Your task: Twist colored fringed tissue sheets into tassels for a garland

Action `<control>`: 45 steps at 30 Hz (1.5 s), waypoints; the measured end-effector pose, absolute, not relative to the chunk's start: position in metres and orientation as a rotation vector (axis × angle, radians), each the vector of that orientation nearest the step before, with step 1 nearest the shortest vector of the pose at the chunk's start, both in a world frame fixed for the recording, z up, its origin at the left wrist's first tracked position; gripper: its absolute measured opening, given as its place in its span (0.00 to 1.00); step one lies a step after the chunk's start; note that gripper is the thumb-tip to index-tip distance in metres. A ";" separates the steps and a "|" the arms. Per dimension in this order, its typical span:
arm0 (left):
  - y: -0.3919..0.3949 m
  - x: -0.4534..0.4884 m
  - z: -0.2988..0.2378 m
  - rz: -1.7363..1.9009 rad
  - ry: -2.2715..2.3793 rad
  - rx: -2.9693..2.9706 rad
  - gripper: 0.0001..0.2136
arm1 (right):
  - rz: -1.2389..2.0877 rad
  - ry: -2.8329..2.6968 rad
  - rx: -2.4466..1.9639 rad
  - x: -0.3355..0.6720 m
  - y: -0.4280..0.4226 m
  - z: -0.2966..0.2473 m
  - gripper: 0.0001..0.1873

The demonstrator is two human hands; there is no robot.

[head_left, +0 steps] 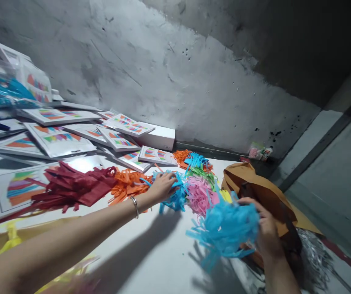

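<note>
My left hand, with a bangle on its wrist, reaches across the white table and closes its fingers on a blue paper fringe that lies among the piles. My right hand grips a larger bunch of blue paper fringe and holds it above the table's right side. Between the hands lie a pink fringe pile, a green one and orange ones. A dark red fringe pile lies further left.
Many white packs printed with coloured fans are stacked at the left, with a white box by the grey wall. A brown paper bag sits at the right, silver fringe beside it. Yellow strips lie near my left arm.
</note>
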State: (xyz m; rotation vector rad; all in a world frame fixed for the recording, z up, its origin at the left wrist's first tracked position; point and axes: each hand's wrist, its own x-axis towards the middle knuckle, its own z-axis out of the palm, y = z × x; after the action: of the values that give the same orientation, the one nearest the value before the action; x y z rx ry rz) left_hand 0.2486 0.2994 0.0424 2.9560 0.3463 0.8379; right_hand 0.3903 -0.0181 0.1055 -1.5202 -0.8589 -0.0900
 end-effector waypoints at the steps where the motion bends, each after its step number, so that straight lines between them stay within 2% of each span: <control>1: 0.281 0.247 0.052 0.847 0.292 2.920 0.11 | -0.022 -0.995 -1.592 0.381 -0.018 0.104 0.11; 3: 0.240 0.239 0.072 0.842 0.133 2.855 0.14 | 0.045 -1.281 -1.736 0.361 -0.015 0.100 0.17; 7: 0.162 0.212 0.093 0.757 -0.198 2.736 0.34 | -0.174 -1.542 -1.767 0.324 -0.014 0.088 0.31; 10: 0.130 0.191 0.089 0.748 -0.156 2.719 0.30 | -0.402 -1.526 -1.754 0.304 -0.022 0.078 0.34; 13: 0.116 0.168 0.081 0.859 -0.087 2.848 0.22 | -0.600 -1.408 -1.874 0.289 -0.032 0.065 0.32; 17: 0.099 0.130 0.081 0.918 -0.245 2.782 0.12 | -0.835 -1.413 -1.913 0.275 -0.048 0.053 0.28; 19: 0.094 0.116 0.085 0.863 -0.204 2.543 0.17 | -0.885 -1.456 -1.784 0.270 -0.059 0.051 0.28; 22: 0.093 0.112 0.091 0.735 0.110 2.071 0.28 | -0.823 -1.579 -1.538 0.262 -0.077 0.051 0.28; 27: 0.090 0.127 0.090 0.190 0.188 1.600 0.27 | -0.738 -1.562 -1.400 0.249 -0.099 0.049 0.28; 32: 0.065 0.124 0.079 0.127 0.185 1.328 0.28 | -0.676 -1.468 -1.477 0.243 -0.113 0.039 0.26; 36: 0.041 0.115 0.058 -0.054 0.235 0.987 0.34 | -0.647 -1.447 -1.531 0.241 -0.117 0.029 0.25; 39: 0.023 0.107 0.037 -0.167 0.211 0.709 0.33 | -0.717 -1.493 -1.539 0.242 -0.118 0.020 0.24; 45: -0.020 0.091 0.011 -0.164 0.172 0.535 0.29 | -0.771 -1.523 -1.530 0.246 -0.119 0.000 0.24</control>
State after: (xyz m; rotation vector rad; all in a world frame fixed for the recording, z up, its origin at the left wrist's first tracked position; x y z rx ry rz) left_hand 0.0914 -0.0203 0.0108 0.5350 0.1719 -0.1643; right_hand 0.2455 -0.1191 0.0002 -1.5298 -1.5226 -0.7706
